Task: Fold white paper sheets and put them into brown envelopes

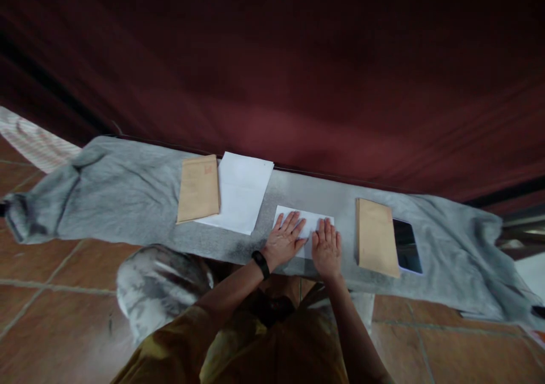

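A small folded white paper (307, 218) lies on the grey cloth-covered table (128, 202) in front of me. My left hand (286, 237), with a black band on its wrist, lies flat on the paper's left part, fingers spread. My right hand (327, 249) rests flat on the paper's right part, fingers stretched out and close together. Both hands press on the paper and hold nothing.
A stack of brown envelopes (198, 188) and white sheets (242, 192) lie to the left. Another brown envelope stack (376, 236) and a dark tablet (406, 247) lie to the right. A dark red curtain (298, 77) hangs behind. The floor (51, 293) is tiled.
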{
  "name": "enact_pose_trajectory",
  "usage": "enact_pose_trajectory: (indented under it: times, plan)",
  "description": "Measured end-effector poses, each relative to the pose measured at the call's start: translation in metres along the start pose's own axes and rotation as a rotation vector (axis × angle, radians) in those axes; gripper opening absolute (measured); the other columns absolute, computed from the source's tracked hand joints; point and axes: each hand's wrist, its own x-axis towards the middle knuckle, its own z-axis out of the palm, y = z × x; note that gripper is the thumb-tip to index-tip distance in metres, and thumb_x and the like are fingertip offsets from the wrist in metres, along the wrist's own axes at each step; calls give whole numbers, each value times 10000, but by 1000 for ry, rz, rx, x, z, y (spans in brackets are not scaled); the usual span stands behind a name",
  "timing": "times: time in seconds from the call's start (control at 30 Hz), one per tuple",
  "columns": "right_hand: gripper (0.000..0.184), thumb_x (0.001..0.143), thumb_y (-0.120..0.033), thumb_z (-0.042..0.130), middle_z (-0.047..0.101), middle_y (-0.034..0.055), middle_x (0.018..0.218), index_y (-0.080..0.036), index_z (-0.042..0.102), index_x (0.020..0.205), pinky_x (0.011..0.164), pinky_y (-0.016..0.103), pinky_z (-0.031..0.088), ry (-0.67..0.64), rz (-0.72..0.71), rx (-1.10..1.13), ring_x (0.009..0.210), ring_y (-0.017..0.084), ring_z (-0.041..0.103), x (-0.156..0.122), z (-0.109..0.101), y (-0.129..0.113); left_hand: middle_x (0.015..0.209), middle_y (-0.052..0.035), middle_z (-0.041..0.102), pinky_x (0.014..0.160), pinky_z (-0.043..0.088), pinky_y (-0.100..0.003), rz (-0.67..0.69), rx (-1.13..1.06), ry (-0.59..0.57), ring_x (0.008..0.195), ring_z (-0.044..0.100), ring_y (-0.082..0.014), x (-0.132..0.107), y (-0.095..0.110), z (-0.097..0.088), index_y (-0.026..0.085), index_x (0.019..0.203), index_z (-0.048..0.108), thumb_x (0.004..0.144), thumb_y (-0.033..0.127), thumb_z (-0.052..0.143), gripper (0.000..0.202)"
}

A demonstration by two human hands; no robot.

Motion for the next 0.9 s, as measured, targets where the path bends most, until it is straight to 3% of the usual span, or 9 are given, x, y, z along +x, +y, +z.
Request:
enact_pose_trajectory:
  times: [0.17, 0.3, 0.4, 0.67, 0.9]
  plan:
    - [570, 1069, -360, 199, 384, 180, 1581, -93, 337, 1554, 1186, 546, 268, -13, 5, 83, 1483, 284, 319, 5, -3, 6, 1619, -159, 327, 1239, 117, -551, -3, 3, -5, 1516, 261, -285, 1, 2, -1, 176, 1516, 398, 1007, 479, 428, 593]
    - [541, 1069, -322, 197, 402, 106, 1586, -152, 322, 1567, 1215, 462, 270, -144, -284, 202, 1488, 203, 320, 13, -5, 3, 1626, -171, 304, 1240, 108, -558, 10, 20, -30, 1524, 235, -299, 2, 3, -1, 146, 1528, 375, 1001, 445, 434, 609]
    - [530, 1070, -320, 210, 407, 93, 1584, -171, 331, 1565, 1231, 475, 241, -207, -383, 211, 1491, 204, 320, 19, -4, 3, 1625, -171, 306, 1245, 97, -558, 14, 32, -54, 1528, 219, -298, 2, 3, -1, 118, 1528, 368, 999, 422, 428, 613]
    - [511, 1079, -325, 229, 377, 92, 1598, -185, 354, 1554, 1235, 473, 241, -162, -399, 133, 1504, 199, 292, 42, 2, 11, 1622, -149, 324, 1244, 124, -567, 49, 42, -19, 1527, 231, -288, 0, -1, 0, 161, 1494, 432, 1016, 506, 389, 591]
    - [506, 1074, -310, 275, 355, 100, 1604, -171, 348, 1555, 1223, 481, 274, -129, -395, 78, 1502, 217, 298, 46, 0, 7, 1520, -45, 511, 1258, 95, -556, 185, 5, -78, 1511, 276, -262, -14, 0, -9, 235, 1463, 484, 1028, 498, 384, 518]
